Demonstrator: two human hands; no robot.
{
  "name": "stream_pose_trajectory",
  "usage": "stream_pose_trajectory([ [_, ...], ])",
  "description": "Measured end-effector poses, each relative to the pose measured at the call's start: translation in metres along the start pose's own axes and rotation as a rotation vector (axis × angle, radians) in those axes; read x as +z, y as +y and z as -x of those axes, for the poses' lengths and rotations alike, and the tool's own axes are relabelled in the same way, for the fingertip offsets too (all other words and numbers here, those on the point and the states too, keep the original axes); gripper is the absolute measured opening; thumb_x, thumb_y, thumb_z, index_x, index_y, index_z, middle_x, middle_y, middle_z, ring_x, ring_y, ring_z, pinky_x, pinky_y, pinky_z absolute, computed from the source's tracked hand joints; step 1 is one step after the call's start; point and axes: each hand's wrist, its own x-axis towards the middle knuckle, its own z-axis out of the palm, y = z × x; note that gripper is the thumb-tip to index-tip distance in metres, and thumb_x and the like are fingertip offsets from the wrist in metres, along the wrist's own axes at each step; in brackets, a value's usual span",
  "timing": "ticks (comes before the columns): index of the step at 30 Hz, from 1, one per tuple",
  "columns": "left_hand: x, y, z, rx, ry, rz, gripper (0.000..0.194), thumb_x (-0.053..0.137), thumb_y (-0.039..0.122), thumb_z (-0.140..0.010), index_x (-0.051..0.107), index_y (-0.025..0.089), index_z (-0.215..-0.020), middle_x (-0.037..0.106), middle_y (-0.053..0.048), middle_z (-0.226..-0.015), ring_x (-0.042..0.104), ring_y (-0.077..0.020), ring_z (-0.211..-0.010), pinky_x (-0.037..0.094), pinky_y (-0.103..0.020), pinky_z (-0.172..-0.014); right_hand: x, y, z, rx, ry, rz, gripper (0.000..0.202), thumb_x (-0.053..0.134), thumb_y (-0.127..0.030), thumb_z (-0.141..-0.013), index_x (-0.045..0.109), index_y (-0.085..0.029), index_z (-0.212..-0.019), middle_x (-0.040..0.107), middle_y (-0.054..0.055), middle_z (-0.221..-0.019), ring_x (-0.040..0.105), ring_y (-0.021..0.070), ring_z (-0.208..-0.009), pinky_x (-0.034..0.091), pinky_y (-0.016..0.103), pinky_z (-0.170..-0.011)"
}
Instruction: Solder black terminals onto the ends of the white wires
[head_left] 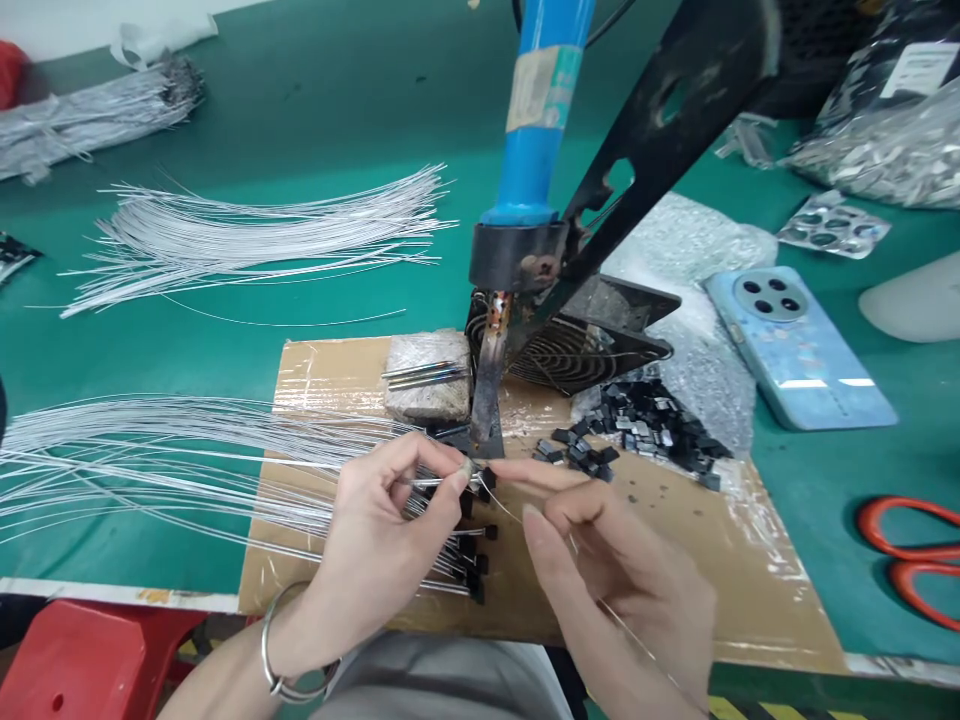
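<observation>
Below the tip of a blue-handled soldering iron (491, 390), my left hand (397, 530) pinches a white wire near its end, thumb and index finger together at a small piece. My right hand (622, 580) holds a thin solder wire (630, 632) that runs from its curled fingers toward that piece; its index fingertip reaches close to the left fingertips. Several white wires with black end pieces (474, 575) lie under and beside my left hand. More white wires (150, 430) stretch off to the left.
Brown cardboard (675, 560) covers the table front. Behind it are a black fan (577, 345), a grey block (427, 400) and a pile of black pieces (660, 425). A phone (814, 350) and red-handled scissors (892, 540) lie right; a wire bundle (262, 235) lies back left.
</observation>
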Motion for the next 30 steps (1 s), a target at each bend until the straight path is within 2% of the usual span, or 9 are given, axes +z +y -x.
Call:
stream_pose_trajectory([
  [4, 0.0, 0.003, -0.002, -0.001, 0.008, 0.022, 0.012, 0.065, 0.012, -0.085, 0.067, 0.014, -0.074, 0.072, -0.005, -0.08, 0.064, -0.0143, -0.075, 0.048, -0.023, -0.067, 0.003, -0.002, 0.0, 0.086, 0.014, -0.037, 0.023, 0.06, -0.025, -0.095, 0.053, -0.024, -0.072, 0.077, 0.007, -0.11, 0.071, 0.0204, -0.108, 0.051, 0.031, -0.094],
  [9, 0.001, 0.005, -0.004, -0.014, 0.013, 0.036, 0.012, 0.065, 0.012, -0.085, 0.067, 0.014, -0.074, 0.072, -0.003, -0.08, 0.063, -0.0123, -0.072, 0.046, -0.021, -0.066, 0.004, -0.001, -0.006, 0.124, 0.022, -0.122, 0.026, 0.061, -0.025, -0.094, 0.054, -0.023, -0.069, 0.078, 0.006, -0.107, 0.071, 0.0201, -0.11, 0.053, 0.029, -0.096],
  [14, 0.0, 0.006, -0.006, -0.025, 0.035, 0.018, 0.011, 0.066, 0.013, -0.084, 0.067, 0.016, -0.073, 0.071, -0.002, -0.079, 0.061, -0.0123, -0.071, 0.044, -0.022, -0.063, 0.006, -0.002, -0.011, 0.157, 0.034, -0.198, 0.025, 0.063, -0.025, -0.093, 0.056, -0.023, -0.069, 0.077, 0.005, -0.109, 0.074, 0.0204, -0.102, 0.057, 0.032, -0.095],
  [20, -0.001, 0.007, -0.008, -0.038, 0.023, 0.004, 0.011, 0.065, 0.015, -0.086, 0.067, 0.017, -0.075, 0.073, -0.003, -0.082, 0.064, -0.0161, -0.077, 0.044, -0.026, -0.064, 0.008, -0.003, -0.014, 0.151, 0.057, -0.199, 0.024, 0.064, -0.022, -0.092, 0.056, -0.024, -0.069, 0.078, 0.002, -0.107, 0.074, 0.0166, -0.1, 0.057, 0.026, -0.093],
  [30, -0.003, 0.007, -0.008, -0.061, 0.019, 0.012, 0.009, 0.067, 0.017, -0.087, 0.07, 0.017, -0.078, 0.074, -0.002, -0.083, 0.065, -0.0162, -0.077, 0.045, -0.026, -0.062, 0.01, -0.003, -0.016, 0.137, 0.072, -0.198, 0.024, 0.064, -0.02, -0.091, 0.056, -0.024, -0.069, 0.078, 0.002, -0.104, 0.074, 0.0173, -0.097, 0.058, 0.027, -0.091],
])
